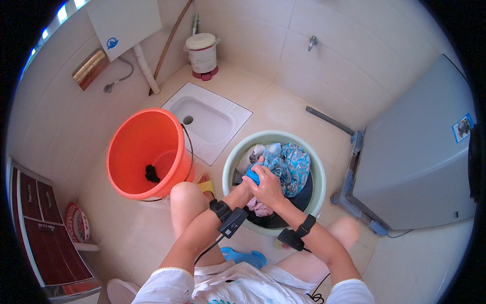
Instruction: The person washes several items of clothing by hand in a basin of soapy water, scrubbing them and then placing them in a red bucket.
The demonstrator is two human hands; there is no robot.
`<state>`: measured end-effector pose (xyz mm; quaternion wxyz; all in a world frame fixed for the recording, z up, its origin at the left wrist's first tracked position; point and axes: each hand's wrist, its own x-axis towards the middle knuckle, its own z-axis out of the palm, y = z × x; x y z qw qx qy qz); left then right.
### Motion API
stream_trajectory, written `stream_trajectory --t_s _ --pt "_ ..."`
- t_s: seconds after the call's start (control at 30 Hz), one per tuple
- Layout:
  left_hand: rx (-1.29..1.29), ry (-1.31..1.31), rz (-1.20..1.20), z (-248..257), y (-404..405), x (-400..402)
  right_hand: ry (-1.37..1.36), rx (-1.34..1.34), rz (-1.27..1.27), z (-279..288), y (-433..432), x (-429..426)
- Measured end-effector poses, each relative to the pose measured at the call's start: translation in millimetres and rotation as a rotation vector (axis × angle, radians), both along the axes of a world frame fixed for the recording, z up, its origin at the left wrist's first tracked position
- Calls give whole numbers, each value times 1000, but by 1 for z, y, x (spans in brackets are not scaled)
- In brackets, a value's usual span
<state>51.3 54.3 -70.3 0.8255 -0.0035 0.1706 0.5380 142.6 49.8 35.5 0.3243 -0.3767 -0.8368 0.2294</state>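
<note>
Over a pale green basin (322, 182) of laundry, both hands meet at a bright blue item (253, 176), which looks like cloth. My left hand (250, 182) is partly hidden behind it and behind my other hand; its fingertips show above. My right hand (269, 189) closes its fingers around the blue item from the right. Blue and white patterned fabric (295, 167) lies beside them in the basin. A pink cloth (260, 208) is below my hands, with dark fabric (303, 195) along the basin's lower right side.
An orange bucket (144, 129) with a small black item inside stands left of the basin. Beyond are a squat toilet (235, 114) and a white pedal bin (202, 57). A grey appliance (410, 152) stands right, with a pipe (330, 120) near it. Dark red cabinet (49, 250) at left.
</note>
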Motion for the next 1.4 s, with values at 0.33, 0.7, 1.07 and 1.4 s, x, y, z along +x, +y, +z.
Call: stream_trajectory --t_s 0.33,0.7,1.07,1.4 --pt "-176 412 -68 29 21 13 -185 -30 -238 -19 65 32" --pt "372 2046 367 82 -11 -36 -298 -204 -277 4 85 86" --pt "592 2150 -200 60 -20 -25 -524 -386 -99 -54 38 42" --pt "707 2264 -822 -16 -12 -21 -733 -362 10 -108 20 39"
